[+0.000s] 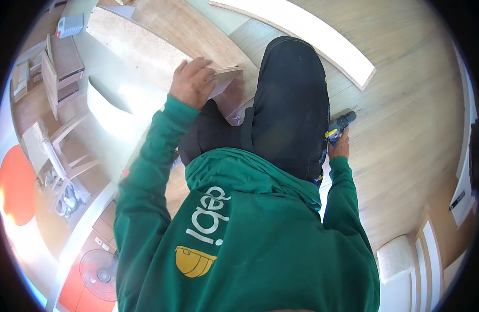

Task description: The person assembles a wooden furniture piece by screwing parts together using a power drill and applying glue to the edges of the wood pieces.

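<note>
My left hand (194,82) grips the near end of a pale wooden board (141,46), its fingers bent over the top edge. This board stands on edge and meets other boards in a wooden assembly, with a wide brown panel (190,28) beside it. Low by my right leg, my right hand (341,147) is closed around a dark cordless drill (342,125) with yellow parts. The drill's nose points forward and right, close to the wooden floor. My thigh hides part of the assembly's near end.
A long white board (302,28) lies on the floor (411,104) ahead, beyond my right knee. To the left are wooden furniture (68,60), a pale jerrycan (70,26) and a fan (102,274). A white cushioned seat (397,260) stands at the lower right.
</note>
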`<move>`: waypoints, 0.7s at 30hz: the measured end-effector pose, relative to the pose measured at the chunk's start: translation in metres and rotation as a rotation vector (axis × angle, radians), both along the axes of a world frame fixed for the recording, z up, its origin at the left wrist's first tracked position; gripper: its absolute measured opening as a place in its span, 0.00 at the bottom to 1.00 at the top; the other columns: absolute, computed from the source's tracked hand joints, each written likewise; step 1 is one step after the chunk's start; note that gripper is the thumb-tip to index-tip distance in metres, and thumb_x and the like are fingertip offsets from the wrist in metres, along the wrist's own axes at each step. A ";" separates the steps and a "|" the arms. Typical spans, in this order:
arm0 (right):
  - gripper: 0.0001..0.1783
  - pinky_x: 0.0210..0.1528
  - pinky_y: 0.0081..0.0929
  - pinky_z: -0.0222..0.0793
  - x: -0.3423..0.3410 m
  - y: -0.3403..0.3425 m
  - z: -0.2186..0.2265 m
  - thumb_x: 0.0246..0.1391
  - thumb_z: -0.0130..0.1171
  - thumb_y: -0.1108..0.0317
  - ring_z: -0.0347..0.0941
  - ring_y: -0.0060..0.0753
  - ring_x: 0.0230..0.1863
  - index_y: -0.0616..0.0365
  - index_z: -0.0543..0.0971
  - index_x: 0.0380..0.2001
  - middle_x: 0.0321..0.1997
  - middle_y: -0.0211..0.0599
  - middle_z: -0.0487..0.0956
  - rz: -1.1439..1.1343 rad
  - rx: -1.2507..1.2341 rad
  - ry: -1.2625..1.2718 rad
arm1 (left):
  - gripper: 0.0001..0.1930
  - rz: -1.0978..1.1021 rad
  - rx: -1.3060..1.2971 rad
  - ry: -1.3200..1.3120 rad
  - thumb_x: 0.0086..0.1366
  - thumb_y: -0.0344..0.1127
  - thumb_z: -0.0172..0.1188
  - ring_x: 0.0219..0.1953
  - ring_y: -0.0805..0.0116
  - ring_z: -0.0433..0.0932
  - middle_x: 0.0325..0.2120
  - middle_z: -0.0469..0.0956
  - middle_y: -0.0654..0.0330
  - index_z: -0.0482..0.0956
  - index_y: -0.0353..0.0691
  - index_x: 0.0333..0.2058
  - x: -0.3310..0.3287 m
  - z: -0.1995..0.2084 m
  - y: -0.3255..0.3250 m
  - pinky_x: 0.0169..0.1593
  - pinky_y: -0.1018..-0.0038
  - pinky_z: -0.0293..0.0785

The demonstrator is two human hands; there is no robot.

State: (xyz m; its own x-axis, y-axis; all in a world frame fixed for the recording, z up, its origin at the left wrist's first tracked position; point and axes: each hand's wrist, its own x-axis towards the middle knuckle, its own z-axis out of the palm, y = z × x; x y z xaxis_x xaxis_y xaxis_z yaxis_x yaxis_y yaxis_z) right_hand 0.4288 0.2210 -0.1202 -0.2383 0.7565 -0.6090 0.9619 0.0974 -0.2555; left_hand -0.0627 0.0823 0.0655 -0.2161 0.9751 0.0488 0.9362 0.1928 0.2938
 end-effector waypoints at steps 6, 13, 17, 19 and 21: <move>0.27 0.54 0.35 0.71 -0.025 0.056 0.036 0.52 0.62 0.67 0.76 0.46 0.48 0.67 0.73 0.55 0.51 0.51 0.76 -0.113 0.250 0.242 | 0.18 0.906 0.389 -0.274 0.58 0.28 0.68 0.54 0.56 0.75 0.51 0.76 0.47 0.77 0.32 0.47 0.025 0.009 -0.081 0.57 0.63 0.71; 0.14 0.49 0.34 0.72 -0.293 0.017 0.243 0.54 0.63 0.67 0.78 0.51 0.44 0.65 0.81 0.41 0.42 0.48 0.81 0.158 0.139 1.142 | 0.34 1.382 0.533 -1.266 0.66 0.41 0.63 0.57 0.53 0.73 0.57 0.69 0.43 0.58 0.29 0.63 0.068 -0.027 -0.111 0.55 0.59 0.73; 0.23 0.56 0.38 0.69 -0.368 -0.017 0.159 0.52 0.65 0.62 0.74 0.53 0.52 0.66 0.78 0.48 0.51 0.54 0.77 0.315 0.009 0.924 | 0.31 1.339 0.576 -1.334 0.67 0.42 0.61 0.60 0.55 0.70 0.58 0.68 0.47 0.61 0.33 0.62 0.060 -0.046 -0.102 0.52 0.56 0.76; 0.24 0.58 0.39 0.67 -0.371 -0.032 0.137 0.52 0.64 0.61 0.73 0.55 0.55 0.66 0.78 0.49 0.53 0.55 0.76 0.364 -0.162 0.891 | 0.30 1.312 0.592 -1.305 0.68 0.40 0.60 0.56 0.58 0.72 0.53 0.71 0.53 0.60 0.34 0.63 0.058 -0.053 -0.103 0.52 0.56 0.76; 0.24 0.57 0.39 0.68 -0.367 -0.034 0.142 0.52 0.65 0.61 0.73 0.54 0.54 0.65 0.78 0.49 0.52 0.53 0.77 0.318 -0.156 0.898 | 0.29 1.265 0.583 -1.287 0.69 0.38 0.59 0.55 0.59 0.73 0.51 0.72 0.55 0.60 0.34 0.64 0.061 -0.048 -0.093 0.51 0.56 0.76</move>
